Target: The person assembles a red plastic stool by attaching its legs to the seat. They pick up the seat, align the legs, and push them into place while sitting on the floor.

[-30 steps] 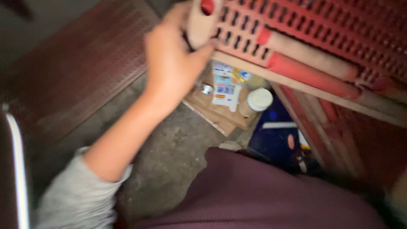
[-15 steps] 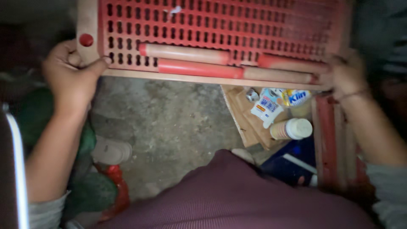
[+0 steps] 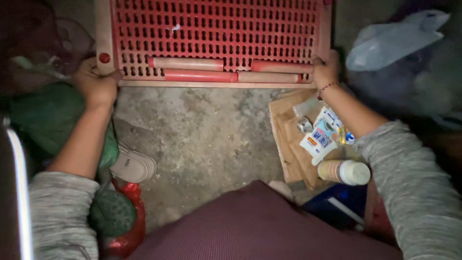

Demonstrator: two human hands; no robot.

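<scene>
A large red slotted plastic panel [image 3: 216, 33] with a pale wooden-looking frame lies across the top of the head view, over the concrete floor. Red and faded tubes [image 3: 199, 75] run along its near edge. My left hand [image 3: 95, 83] grips the panel's near left corner, beside a round red stud. My right hand [image 3: 325, 71], with a thin bracelet at the wrist, grips the near right corner. Both arms wear grey sleeves.
Right of centre, flat cardboard pieces [image 3: 288, 139] carry small packets [image 3: 320, 139] and a white-capped bottle [image 3: 344, 172]. A pale slipper [image 3: 132, 166], a green bundle [image 3: 53, 120] and a red bag [image 3: 127, 216] lie at left. A plastic bag [image 3: 394, 41] sits top right. My maroon-clad lap [image 3: 260, 226] fills the bottom.
The panel has swung from tilted to square across the view. My right hand has come in and gripped its right corner; my left hand has stayed on the left corner.
</scene>
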